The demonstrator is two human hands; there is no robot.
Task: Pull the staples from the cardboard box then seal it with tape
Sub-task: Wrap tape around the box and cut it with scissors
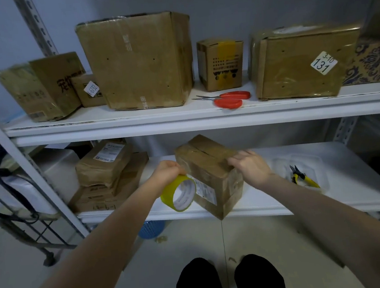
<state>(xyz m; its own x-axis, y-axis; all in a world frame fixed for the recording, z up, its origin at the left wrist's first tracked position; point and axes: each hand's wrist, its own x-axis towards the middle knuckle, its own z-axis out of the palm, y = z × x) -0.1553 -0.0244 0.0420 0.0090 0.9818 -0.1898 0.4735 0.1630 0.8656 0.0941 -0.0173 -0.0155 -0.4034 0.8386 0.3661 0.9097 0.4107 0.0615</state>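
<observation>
Currently the left hand [166, 169] grips the yellow tape roll [179, 194] from above, fingers curled round its rim, against the left side of the cardboard box [208, 172]. Right hand [249, 164] presses spread fingers on the box top. Box sits on the lower shelf [271, 202], near the pliers [302, 176].

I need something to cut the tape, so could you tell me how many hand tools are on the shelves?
2: red-handled metal scissors on the upper white shelf; yellow-handled snips in the clear plastic tray on the lower shelf. More may be hidden from view.
</observation>
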